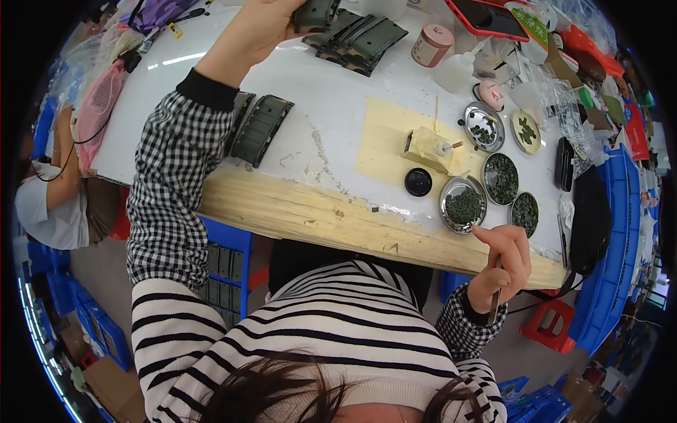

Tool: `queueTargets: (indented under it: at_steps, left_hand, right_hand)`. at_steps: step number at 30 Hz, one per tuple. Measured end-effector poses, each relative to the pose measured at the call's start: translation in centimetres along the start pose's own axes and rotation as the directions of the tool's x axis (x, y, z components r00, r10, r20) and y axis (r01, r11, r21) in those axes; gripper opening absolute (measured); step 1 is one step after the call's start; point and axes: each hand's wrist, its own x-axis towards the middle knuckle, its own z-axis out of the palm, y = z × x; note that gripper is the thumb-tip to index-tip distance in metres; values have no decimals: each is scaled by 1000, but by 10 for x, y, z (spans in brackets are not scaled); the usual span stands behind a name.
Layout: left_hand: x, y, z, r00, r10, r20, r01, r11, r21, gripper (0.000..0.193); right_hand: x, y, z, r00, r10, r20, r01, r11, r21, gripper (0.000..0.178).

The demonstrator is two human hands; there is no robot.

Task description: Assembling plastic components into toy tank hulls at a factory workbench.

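Observation:
At the far edge of the view, my left hand [271,25] is closed on a dark green curved panel [315,14]; some of the fingers are cut off by the frame. Beside it lies a group of similar panels [367,42], and nearer me rest more curved panels [261,130]. My right hand [504,261] hovers by the table's front edge, its fingers closed round a thin metal tool [495,299] whose kind I cannot make out. Close to its fingertips stands a round metal dish [463,204] of small green pieces. Two more dishes of dark pieces [501,180] [524,213] sit alongside.
A tape-wrapped block [429,149] stands on yellow paper [377,144], near a black round cap [418,182]. Behind are a pink tin [432,46], a white bottle [455,70] and a red-cased phone [486,17]. A blue bin [610,247] borders the right. Another person [56,204] sits left.

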Motion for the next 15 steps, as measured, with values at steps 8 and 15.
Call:
queueTargets:
  at_steps: [8,15]
  left_hand:
    - [-154,16,66,976,-212,54,216,893,-395,48]
    - [-192,-27,125,934,-330,138,344,724,-597,55]
  right_hand:
    - [3,11,9,994,55,-99,-49,997,62,100]
    - [7,16,-9,930,346,124,-356,932,65,109]
